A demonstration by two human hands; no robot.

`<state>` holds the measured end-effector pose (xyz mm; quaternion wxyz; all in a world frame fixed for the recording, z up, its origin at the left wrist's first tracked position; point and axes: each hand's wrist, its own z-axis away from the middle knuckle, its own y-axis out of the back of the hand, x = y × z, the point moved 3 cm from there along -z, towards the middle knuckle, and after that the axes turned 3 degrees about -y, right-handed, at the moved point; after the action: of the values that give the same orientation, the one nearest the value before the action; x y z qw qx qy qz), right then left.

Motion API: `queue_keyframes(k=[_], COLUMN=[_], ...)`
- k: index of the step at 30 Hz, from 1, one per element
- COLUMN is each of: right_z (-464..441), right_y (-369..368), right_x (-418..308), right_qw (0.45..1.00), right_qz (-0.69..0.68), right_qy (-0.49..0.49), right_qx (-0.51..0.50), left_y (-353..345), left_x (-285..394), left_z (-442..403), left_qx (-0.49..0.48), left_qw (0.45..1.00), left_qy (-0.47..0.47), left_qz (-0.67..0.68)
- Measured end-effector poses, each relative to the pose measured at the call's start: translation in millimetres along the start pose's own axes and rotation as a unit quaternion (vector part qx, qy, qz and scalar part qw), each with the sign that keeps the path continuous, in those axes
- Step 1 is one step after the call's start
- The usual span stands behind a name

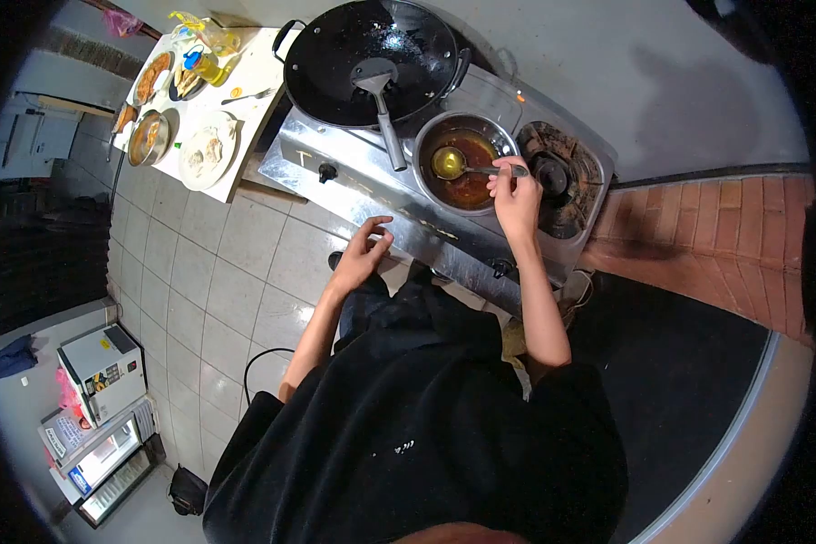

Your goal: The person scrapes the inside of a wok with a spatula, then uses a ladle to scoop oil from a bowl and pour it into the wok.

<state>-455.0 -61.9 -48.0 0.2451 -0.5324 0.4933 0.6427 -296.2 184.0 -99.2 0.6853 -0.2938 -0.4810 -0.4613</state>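
Note:
My right hand (517, 198) is closed around the handle of a ladle (450, 163). The ladle's cup, holding yellowish oil, is over a metal bowl (423, 186) of brownish oily liquid; whether it touches the liquid I cannot tell. This bowl stands on the right part of a steel gas stove (363, 186). Empty, with its fingers loosely bent and apart, my left hand (363, 254) hovers in front of the stove. A black wok (326, 68) sits on the left burner. Inside it leans a spatula (387, 127), its handle sticking out over the rim towards me.
Right of the bowl is a dirty burner (562, 177). At left, a white table (261, 68) carries a plate (199, 172) of whitish food, a metal pan (150, 138), a fork (247, 96) and an oil bottle (210, 70). A brick ledge (698, 218) lies at right.

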Motion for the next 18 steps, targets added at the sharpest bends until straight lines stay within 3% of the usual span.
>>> queue_keyframes(k=[18], right_z=[-23], right_y=[33], right_x=[-63], right_qw=[0.999], right_qz=[-0.011], right_qy=[0.034], right_qx=[-0.007], left_y=[-2], left_x=[-5], left_z=[-6], left_qx=[-0.010], left_qw=[1.000], left_qy=[-0.025], left_qz=[0.000])
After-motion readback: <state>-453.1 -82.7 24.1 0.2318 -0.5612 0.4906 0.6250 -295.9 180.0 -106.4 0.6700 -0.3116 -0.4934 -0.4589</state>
